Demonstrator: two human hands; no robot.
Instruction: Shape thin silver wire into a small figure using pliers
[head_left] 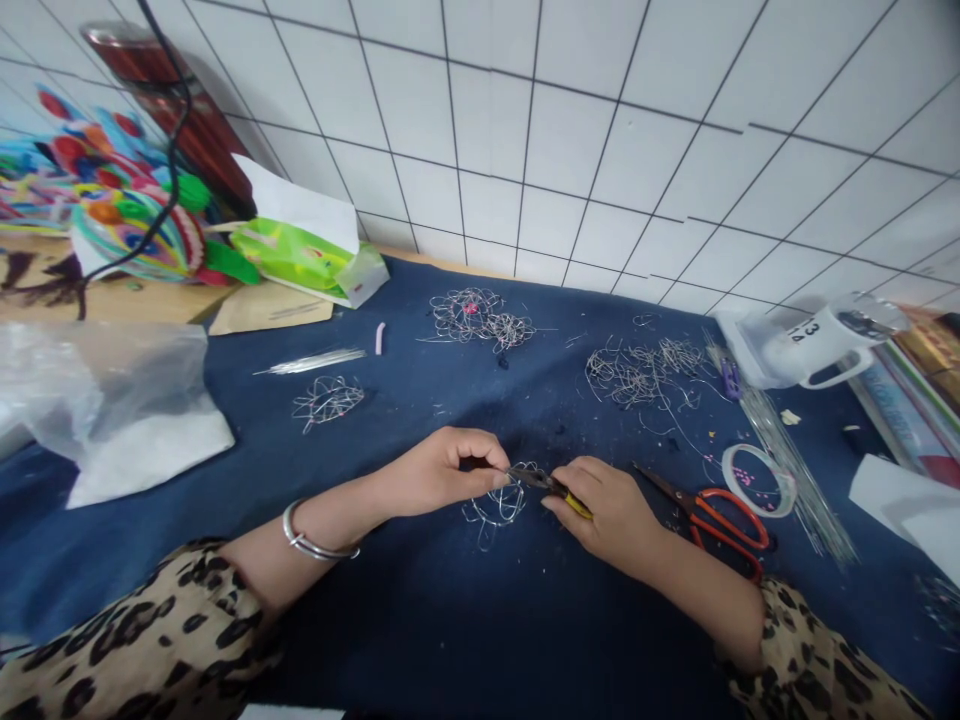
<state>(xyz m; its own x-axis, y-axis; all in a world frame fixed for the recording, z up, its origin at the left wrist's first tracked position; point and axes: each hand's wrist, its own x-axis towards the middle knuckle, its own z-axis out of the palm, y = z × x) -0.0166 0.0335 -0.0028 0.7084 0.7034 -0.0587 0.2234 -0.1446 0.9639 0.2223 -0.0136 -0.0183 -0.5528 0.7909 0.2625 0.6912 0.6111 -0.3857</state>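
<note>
Near the middle of the dark blue cloth [450, 610], my left hand [457, 468] pinches a small looped wire piece [499, 508] between thumb and fingertips. My right hand [600, 505] is wrapped round pliers with yellow handles [574, 502]. The pliers' dark jaws point left and meet the wire beside my left fingertips. Whether the jaws are fully closed is too small to tell. The wire loops hang below both hands, just over the cloth or on it.
Scissors with orange handles [731, 520] lie right of my right hand, near a round dish of pink beads [759, 480] and straight wires [795, 470]. Wire tangles [637, 372] lie behind. A white mug [821, 340] stands back right; a plastic bag [142, 400] lies left.
</note>
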